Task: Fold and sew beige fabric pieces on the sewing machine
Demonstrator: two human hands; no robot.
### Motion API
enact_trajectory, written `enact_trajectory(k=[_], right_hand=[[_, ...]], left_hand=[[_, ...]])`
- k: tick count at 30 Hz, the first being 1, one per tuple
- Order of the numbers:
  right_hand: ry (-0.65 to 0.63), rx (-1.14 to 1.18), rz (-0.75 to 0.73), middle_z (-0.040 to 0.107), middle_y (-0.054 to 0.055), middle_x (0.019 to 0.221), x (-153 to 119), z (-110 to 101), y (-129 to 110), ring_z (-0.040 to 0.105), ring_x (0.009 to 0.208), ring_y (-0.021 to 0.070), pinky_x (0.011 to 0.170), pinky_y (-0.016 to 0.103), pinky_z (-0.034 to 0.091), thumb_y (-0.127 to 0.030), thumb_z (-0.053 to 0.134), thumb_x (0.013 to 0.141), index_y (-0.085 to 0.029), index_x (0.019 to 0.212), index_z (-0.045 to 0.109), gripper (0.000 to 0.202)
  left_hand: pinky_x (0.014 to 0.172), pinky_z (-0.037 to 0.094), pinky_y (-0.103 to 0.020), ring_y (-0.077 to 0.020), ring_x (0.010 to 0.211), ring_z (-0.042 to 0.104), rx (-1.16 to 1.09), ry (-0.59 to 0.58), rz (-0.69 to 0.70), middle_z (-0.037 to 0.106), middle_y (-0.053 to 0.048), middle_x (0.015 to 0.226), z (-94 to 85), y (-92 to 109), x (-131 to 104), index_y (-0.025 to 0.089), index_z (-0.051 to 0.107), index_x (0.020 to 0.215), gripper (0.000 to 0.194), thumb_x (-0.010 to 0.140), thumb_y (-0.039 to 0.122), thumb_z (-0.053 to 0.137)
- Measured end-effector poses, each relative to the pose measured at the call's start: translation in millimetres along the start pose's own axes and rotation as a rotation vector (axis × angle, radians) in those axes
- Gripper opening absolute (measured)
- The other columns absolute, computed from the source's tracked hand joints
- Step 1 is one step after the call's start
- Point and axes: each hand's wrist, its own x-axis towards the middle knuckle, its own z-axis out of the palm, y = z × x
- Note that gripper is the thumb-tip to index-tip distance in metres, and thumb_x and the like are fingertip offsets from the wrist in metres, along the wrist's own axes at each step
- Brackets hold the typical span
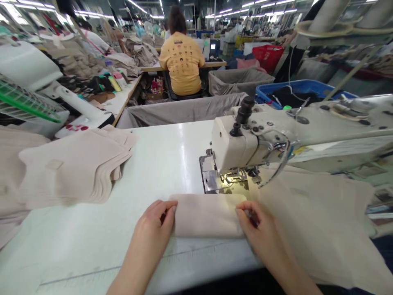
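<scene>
A folded beige fabric piece (208,217) lies flat on the white table, just in front of the sewing machine (236,143). My left hand (156,223) pinches its left edge near the upper corner between thumb and fingers. At the opposite end, my right hand (258,221) pinches the upper right corner. The cloth's far edge is close to the lit needle plate (233,178); whether it touches the plate is hard to tell. A larger beige cloth (319,221) spreads to the right, partly behind my right forearm.
Stacked beige fabric panels (76,164) lie on the left of the table (159,164). Behind them stands a white fan (30,69). Beyond the far edge are a grey cloth-lined bin (184,110) and a blue crate (260,91). A person in a yellow shirt (182,61) sits ahead.
</scene>
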Motion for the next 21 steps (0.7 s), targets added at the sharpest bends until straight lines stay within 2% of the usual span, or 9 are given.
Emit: enact_trajectory(k=[7, 21], right_hand=[[-0.029, -0.034, -0.027, 0.069, 0.001, 0.071, 3.2, 0.4, 2.2, 0.064, 0.062, 0.0177, 0.06, 0.027, 0.049, -0.037, 0.053, 0.087, -0.024, 0.079, 0.066, 0.021], [-0.031, -0.043, -0.004, 0.07, 0.002, 0.074, 4.0, 1.4, 1.5, 0.064, 0.064, 0.0188, 0.062, 0.028, 0.049, -0.04, 0.051, 0.089, -0.023, 0.082, 0.067, 0.025]], left_hand=[[0.07, 0.057, -0.037, -0.0224, 0.072, 0.069, 0.017, 0.002, 0.019, 0.072, -0.004, 0.077, -1.0, -0.8, -0.5, 0.024, 0.073, 0.082, 0.031, 0.087, 0.039, 0.047], [0.069, 0.058, -0.035, -0.0223, 0.073, 0.069, 0.038, 0.004, 0.054, 0.072, -0.003, 0.076, -1.1, -1.9, 0.1, 0.024, 0.073, 0.083, 0.03, 0.089, 0.038, 0.047]])
